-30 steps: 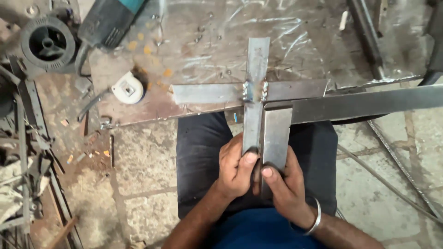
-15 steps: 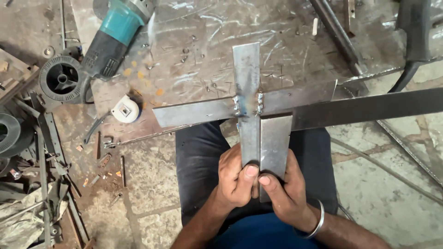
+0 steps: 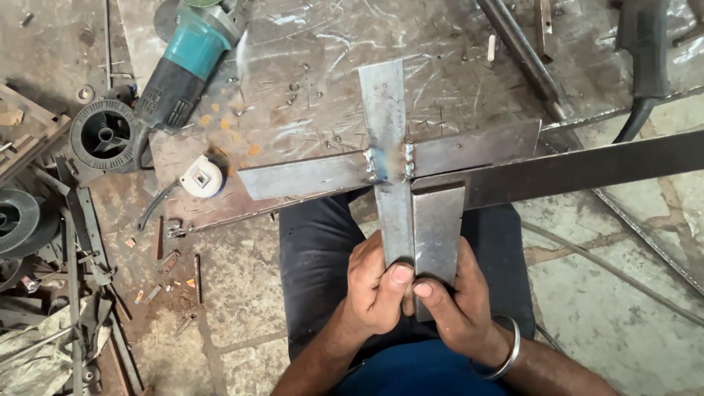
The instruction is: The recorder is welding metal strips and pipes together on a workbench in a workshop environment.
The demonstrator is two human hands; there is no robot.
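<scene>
A welded cross of flat steel bars (image 3: 387, 165) lies on a scratched steel plate (image 3: 330, 88), its lower arm reaching toward me over my lap. My left hand (image 3: 375, 284) grips the lower end of that arm, thumb pressed on top. A separate short steel plate (image 3: 438, 227) stands right beside the arm, and my right hand (image 3: 456, 302), with a metal bangle at the wrist, holds its lower end. A long dark flat bar (image 3: 587, 167) runs off to the right from the joint.
A teal angle grinder (image 3: 183, 66) lies at the plate's upper left, a white tape measure (image 3: 201, 176) below it. Wire spools (image 3: 104, 135) and scrap metal crowd the left floor. A steel rod (image 3: 522, 55) and a black tool handle (image 3: 644, 51) lie at upper right.
The view has shifted, so the cross sits lower and more central in frame. Both hands keep their grip on the bar ends; the grinder has come further into view.
</scene>
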